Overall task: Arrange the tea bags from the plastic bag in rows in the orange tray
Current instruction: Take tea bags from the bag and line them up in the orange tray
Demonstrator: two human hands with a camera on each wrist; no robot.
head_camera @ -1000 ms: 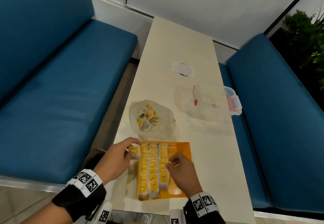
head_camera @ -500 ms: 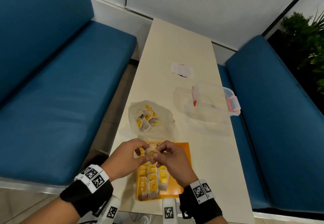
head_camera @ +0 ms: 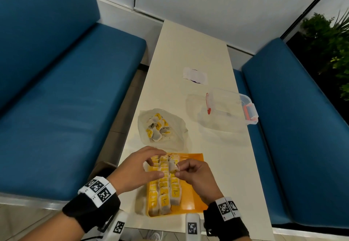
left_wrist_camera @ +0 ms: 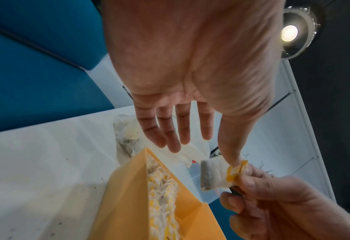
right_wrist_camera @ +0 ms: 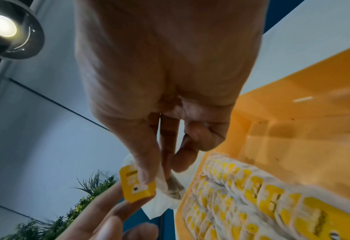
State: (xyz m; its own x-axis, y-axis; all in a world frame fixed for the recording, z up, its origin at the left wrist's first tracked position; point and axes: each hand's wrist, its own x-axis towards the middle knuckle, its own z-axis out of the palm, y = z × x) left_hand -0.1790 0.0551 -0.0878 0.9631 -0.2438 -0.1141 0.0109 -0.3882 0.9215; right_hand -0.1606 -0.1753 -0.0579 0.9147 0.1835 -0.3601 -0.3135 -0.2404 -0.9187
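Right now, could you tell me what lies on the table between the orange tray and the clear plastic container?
Nothing: in the head view the stretch of table between the orange tray and the clear container is bare. The plastic bag sits off to the left.

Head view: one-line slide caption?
Both hands, left hand and right hand, hold one tea bag above the orange tray.
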